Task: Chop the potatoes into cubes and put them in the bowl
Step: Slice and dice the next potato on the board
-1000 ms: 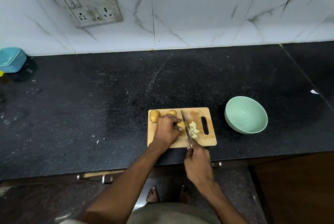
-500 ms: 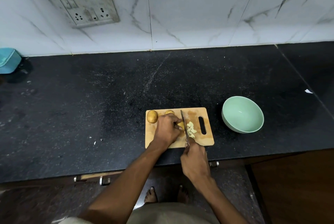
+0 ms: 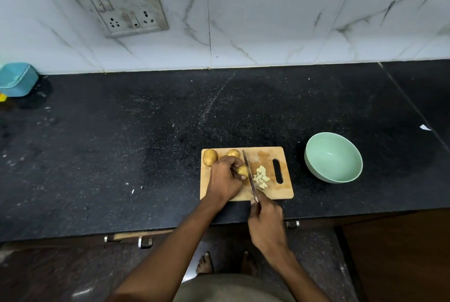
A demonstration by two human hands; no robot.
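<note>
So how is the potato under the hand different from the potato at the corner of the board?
The potato under the left hand is partly cut, with the knife against it; the corner potato is whole. The held one is pinned by fingers; the corner one lies untouched. Both are yellow-brown and sit on the wooden board.

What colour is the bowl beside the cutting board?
Pale mint green bowl, seen in the head view.

Mint-green bowl (image 3: pixel 333 157), tan wooden board (image 3: pixel 265 155), speckled black counter (image 3: pixel 121 155), grey-veined white tiles (image 3: pixel 267 28)
</note>
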